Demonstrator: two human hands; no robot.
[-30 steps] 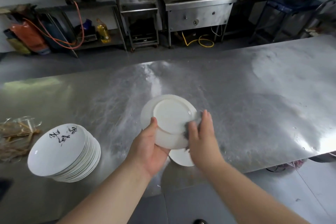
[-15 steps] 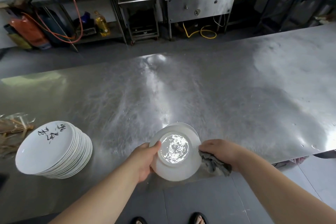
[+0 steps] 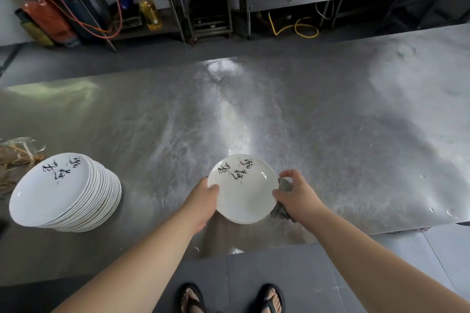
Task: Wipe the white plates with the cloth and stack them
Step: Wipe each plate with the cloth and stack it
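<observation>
Plate (image 3: 244, 195), glossy, stiff and, we judge, breakable, at the near edge of the table (image 3: 330, 122): our left hand (image 3: 203, 201) grips its left rim, our right hand (image 3: 296, 194) pinches the cloth (image 3: 284, 185) against its right rim.

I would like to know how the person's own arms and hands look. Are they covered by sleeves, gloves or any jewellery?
Both are bare. The left hand and right hand wear no gloves, and no ring, watch or bracelet shows. The left arm and right arm show no sleeve up to the frame edge. No markings are visible.
</observation>
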